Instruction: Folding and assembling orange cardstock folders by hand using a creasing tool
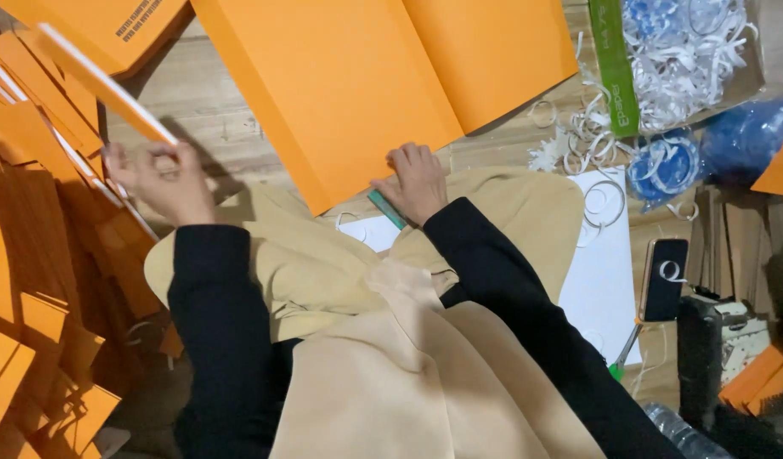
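My left hand (160, 180) holds up a folded orange paper piece (102, 81) with a white edge, tilted over the pile at the left. My right hand (418, 180) rests with fingers curled on a green flat stick (386, 208) at the near edge of a large orange sheet (357, 72) that lies unfolded on the wooden floor. Both arms wear black sleeves. A beige cloth (323, 272) covers my lap and hides part of a white sheet (608, 272).
Several folded orange paper pieces (34, 280) are heaped along the left. White paper curls (578, 136) and a clear bag of shreds (689, 59) lie at the upper right, beside blue bags (663, 166). A phone (665, 279), a black device (701, 357) and a plastic bottle (680, 433) sit at right.
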